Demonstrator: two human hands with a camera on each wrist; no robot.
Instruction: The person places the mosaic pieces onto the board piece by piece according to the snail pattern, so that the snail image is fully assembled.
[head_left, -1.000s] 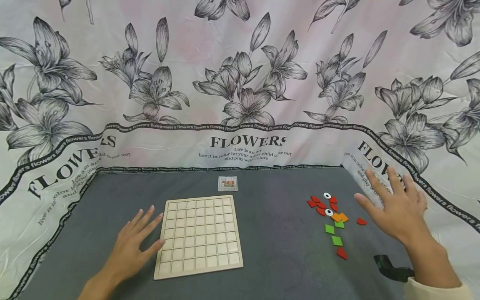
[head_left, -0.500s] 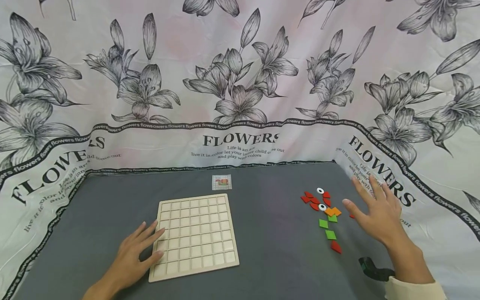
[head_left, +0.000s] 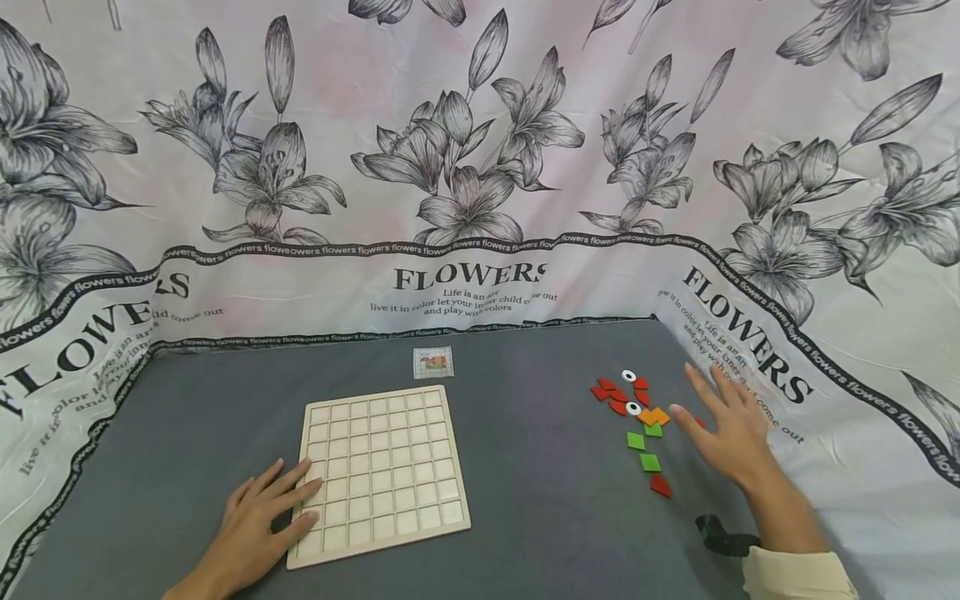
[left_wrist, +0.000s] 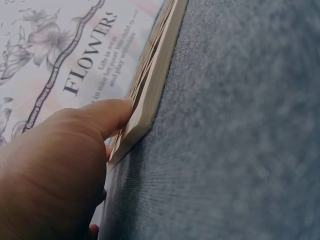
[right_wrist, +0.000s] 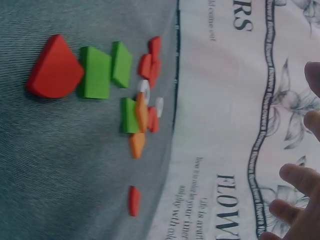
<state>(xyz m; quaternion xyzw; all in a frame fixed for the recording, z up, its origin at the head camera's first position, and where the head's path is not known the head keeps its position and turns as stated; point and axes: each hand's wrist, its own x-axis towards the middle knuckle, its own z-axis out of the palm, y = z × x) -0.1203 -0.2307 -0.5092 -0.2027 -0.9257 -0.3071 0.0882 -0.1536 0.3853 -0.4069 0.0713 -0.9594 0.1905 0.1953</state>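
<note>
A square wooden grid board [head_left: 382, 475] lies left of centre on the grey table. My left hand [head_left: 258, 521] rests at its left edge, fingers spread over the border; in the left wrist view the thumb [left_wrist: 112, 115] touches the board's edge [left_wrist: 155, 85]. On the right, my right hand [head_left: 727, 425] hovers with fingers spread, holding nothing. Just left of it lie loose flat pieces: red quarter-rounds [right_wrist: 56, 70], green squares [right_wrist: 96, 72], orange squares [head_left: 654, 417] and white rings [head_left: 628, 377]. One red piece is partly hidden behind the right hand in the head view.
A small picture card [head_left: 432, 362] with a coloured drawing lies behind the board. A black curved object [head_left: 723, 537] is beside the right forearm. Flower-printed cloth [head_left: 465, 283] walls the table's back and sides.
The head view has shifted, sliding the scene left. My left hand has come down onto the board's left border. My right hand has moved a little closer to the coloured pieces, still spread.
</note>
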